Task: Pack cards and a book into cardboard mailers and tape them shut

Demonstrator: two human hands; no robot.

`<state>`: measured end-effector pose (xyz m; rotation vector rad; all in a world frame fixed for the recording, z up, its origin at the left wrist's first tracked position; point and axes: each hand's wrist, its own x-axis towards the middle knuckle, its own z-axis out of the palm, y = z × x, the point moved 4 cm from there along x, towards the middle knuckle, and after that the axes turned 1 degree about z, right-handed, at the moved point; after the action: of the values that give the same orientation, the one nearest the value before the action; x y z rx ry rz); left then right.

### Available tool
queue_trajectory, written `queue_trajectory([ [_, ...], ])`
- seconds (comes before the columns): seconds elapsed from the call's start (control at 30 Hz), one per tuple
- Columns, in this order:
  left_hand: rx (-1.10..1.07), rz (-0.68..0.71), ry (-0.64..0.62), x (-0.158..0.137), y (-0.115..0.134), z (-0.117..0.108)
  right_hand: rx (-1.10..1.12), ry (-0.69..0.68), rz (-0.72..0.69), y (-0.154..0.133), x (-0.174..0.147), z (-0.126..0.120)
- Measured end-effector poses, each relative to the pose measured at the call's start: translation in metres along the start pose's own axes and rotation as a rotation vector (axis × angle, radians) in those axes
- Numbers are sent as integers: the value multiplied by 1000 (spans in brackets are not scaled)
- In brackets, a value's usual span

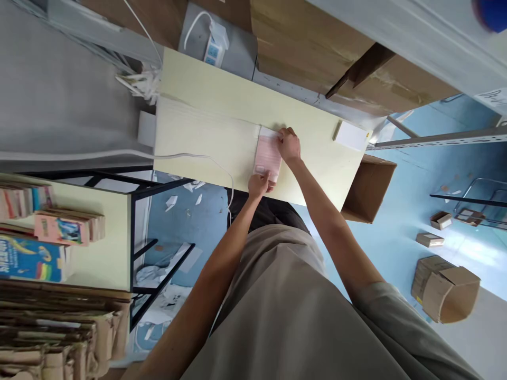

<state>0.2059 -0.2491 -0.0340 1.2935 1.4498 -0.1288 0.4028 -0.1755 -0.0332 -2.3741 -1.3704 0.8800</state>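
A small pink, printed rectangle that looks like a booklet (268, 150) lies on the pale yellow tabletop (214, 95). My left hand (259, 184) grips its near edge, with the thumb on top. At its far right corner, my right hand (289, 143) has its fingers closed on the edge. Faint lines of what may be clear film run leftward from the booklet across the table. The undersides of my fingers are hidden.
A white box (351, 135) sits at the table's right end. A white cable (186, 155) crosses the left part. Cardboard boxes (301, 47) and a power strip (214, 51) stand behind. Books (63, 227) fill a left-hand shelf; an open carton (368, 190) is at right.
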Motion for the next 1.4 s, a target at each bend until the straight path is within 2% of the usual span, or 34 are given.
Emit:
queue_trajectory([
  [0.07, 16, -52, -129, -5, -3, -7, -43, -5, 4, -10, -15, -1],
  [0.13, 91, -31, -142, -10, -3, -24, -95, -7, -19, -22, -35, -2],
  [0.2, 215, 111, 23, -10, 5, -47, -145, -20, -55, -34, -60, -1],
  [0.27, 338, 315, 215, -7, 19, -67, -196, -76, -65, -43, -83, 6],
  [0.3, 392, 402, 250, -5, 26, -72, -216, -113, -59, -45, -93, 10],
  [0.37, 490, 498, 214, 4, 36, -75, -234, -168, -32, -47, -107, 19],
  [0.5, 630, 512, 96, 14, 50, -75, -159, -182, 25, -51, -115, 22],
  [0.6, 711, 511, 63, 7, 61, -77, -82, -199, 28, -56, -118, 11],
  [0.7, 718, 526, 89, -4, 78, -79, -59, -208, 2, -61, -125, -8],
  [0.77, 654, 590, 150, -13, 100, -82, -56, -131, -10, -63, -126, -28],
  [0.87, 497, 730, 267, -30, 150, -91, -43, 87, -60, -70, -121, -77],
  [1.07, 173, 1056, 510, -79, 292, -128, -45, 536, -232, -113, -90, -223],
  [1.17, 82, 1198, 602, -104, 349, -152, -72, 622, -311, -136, -66, -286],
  [1.27, 63, 1269, 658, -123, 378, -174, -68, 621, -355, -150, -37, -324],
  [1.4, 84, 1303, 684, -139, 378, -194, -51, 672, -384, -153, 6, -341],
])
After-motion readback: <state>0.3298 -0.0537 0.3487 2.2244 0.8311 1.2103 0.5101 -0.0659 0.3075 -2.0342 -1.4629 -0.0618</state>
